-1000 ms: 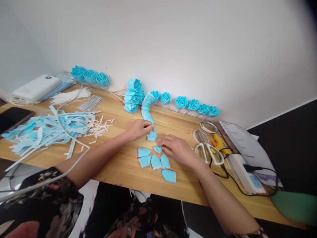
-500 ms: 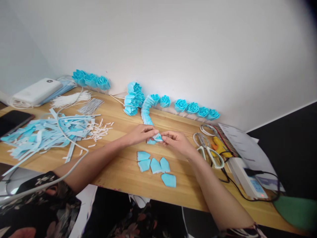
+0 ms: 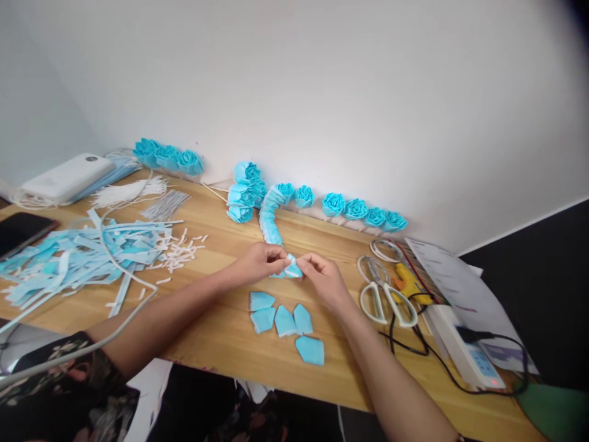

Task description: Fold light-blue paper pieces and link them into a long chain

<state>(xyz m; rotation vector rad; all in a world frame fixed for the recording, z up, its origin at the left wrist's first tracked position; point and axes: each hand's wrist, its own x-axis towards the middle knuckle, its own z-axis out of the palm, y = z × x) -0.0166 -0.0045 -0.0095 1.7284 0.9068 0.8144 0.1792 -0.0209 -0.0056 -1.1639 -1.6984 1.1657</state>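
Observation:
Between my two hands is a small light-blue fabric petal with white on its folded edge. My left hand pinches its left side, and my right hand grips its right side. Closer to me lie several flat blue petals with pointed ends. Just beyond my fingers, a curved row of overlapping folded petals runs back toward the wall. Finished-looking blue fabric roses line the foot of the wall, and a stacked bunch of roses stands left of the petal row.
On the left are blue strips, white scraps, grey wires, a phone and a white power bank. Scissors, a yellow glue gun, a power strip and paper sheets lie right. A white cable crosses my left forearm.
The view has shifted, so the table sits a little lower. Both hands still hold the petal; its turned side now shows more white.

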